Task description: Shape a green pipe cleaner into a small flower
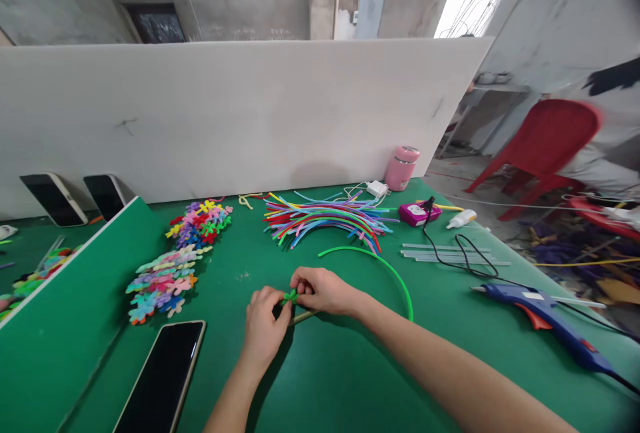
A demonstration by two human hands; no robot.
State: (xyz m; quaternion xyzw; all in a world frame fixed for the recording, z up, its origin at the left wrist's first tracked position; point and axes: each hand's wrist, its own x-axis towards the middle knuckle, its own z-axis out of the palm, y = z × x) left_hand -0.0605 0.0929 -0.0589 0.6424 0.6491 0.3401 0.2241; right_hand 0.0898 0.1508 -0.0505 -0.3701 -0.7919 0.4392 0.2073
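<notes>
Above the green table, my left hand [263, 326] and my right hand [323, 290] meet at a small green flower [290, 297]. Fingertips of both hands are closed on the flower's edges from either side. A thin beige stick [303, 317] shows just beneath, running under my right hand; whether it is joined to the flower I cannot tell. Behind my right wrist curves a long bright-green strip [383, 261], lying loose. Beyond it is a heap of coloured strips [325, 220]. Bunches of coloured flowers [163, 280] lie to the left.
A phone [163, 376] lies front left, beside a green divider [95, 293]. On the right are a blue glue gun [543, 320] with its cord, clear glue sticks [440, 254], a purple box [419, 213] and a white bottle [461, 219]. A pink flask [401, 168] stands behind.
</notes>
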